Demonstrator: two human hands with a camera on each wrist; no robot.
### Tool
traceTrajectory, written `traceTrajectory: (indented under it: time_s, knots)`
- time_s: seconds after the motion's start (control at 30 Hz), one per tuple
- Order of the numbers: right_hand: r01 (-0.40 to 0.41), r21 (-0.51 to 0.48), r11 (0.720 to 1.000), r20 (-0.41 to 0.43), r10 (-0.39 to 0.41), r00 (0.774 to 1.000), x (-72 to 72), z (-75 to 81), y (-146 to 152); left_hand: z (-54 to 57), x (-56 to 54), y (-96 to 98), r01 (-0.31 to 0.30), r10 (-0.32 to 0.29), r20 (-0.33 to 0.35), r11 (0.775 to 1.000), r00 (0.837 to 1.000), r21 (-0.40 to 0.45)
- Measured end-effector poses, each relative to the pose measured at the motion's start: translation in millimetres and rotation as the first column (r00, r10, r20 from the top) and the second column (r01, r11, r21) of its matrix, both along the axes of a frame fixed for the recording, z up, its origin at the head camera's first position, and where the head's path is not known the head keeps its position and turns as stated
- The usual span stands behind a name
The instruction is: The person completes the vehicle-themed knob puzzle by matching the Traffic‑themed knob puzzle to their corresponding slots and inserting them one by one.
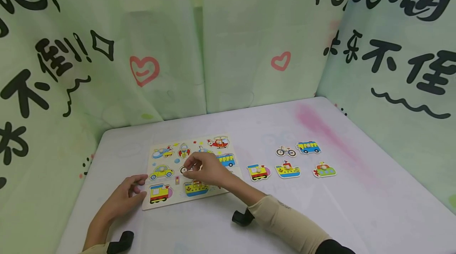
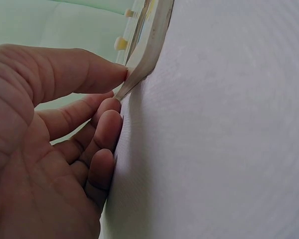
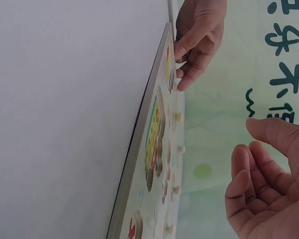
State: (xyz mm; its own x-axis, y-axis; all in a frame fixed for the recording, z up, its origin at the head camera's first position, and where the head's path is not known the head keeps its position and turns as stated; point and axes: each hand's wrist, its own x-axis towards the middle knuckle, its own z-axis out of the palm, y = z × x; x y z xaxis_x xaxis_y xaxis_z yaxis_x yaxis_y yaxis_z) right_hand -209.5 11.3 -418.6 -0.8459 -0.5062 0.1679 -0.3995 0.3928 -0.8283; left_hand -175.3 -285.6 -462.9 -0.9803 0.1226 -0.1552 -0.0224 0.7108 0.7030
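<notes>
A wooden knob puzzle board (image 1: 178, 202) printed with vehicles lies on the table. My left hand (image 1: 124, 196) is at its left edge, thumb and fingertips against the rim; in the left wrist view the thumb (image 2: 89, 72) touches the board's corner. Above the middle of the board hovers my right hand (image 1: 204, 167), hiding part of the pictures. In the right wrist view its fingers (image 3: 241, 199) are loosely bent, with a gap to the thumb and nothing between them. A yellow car (image 1: 162, 171), a rocket (image 1: 183, 151) and a red helicopter (image 1: 218, 142) show on the board.
Right of the board lie several loose pieces: a bicycle (image 1: 285, 151), a blue bus (image 1: 308, 147), a train (image 1: 258, 172), a ship (image 1: 287, 170) and a green submarine (image 1: 324, 170). A pale printed curtain (image 1: 228, 80) encloses the white table (image 1: 303, 206).
</notes>
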Motion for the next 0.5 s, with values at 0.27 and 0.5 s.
traceTrajectory:
  time_s: [0.27,0.5]
  knots:
    - [-0.008,0.017,1.0,-0.047,0.008,0.999,3.4,2.9,21,1.0,0.3,0.9,-0.004,0.004,0.006,1.0,1.0,-0.003]
    - [0.009,0.038,0.999,-0.063,-0.007,0.998,7.4,6.3,38,0.9,0.9,0.4,0.005,-0.005,-0.005,1.0,1.0,-0.003]
